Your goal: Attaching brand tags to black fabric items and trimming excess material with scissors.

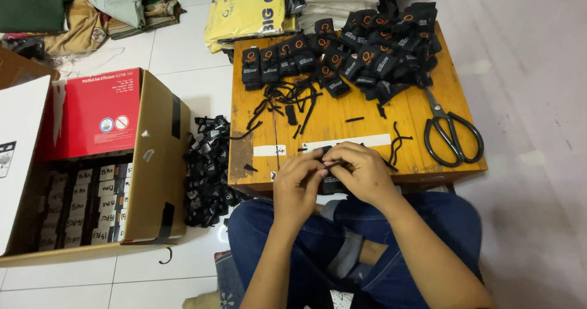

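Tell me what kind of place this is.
Probably a home workshop for packing garment labels: the person sits on a tiled floor at a low wooden table heaped with black fabric tags, with scissors, a cardboard box and folded clothing nearby.

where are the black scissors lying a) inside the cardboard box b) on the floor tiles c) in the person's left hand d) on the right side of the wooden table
d: the black scissors lie flat near the right edge of the wooden table, away from both hands.

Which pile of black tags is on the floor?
The pile between the cardboard box and the wooden table; the other pile sits on the table's far side.
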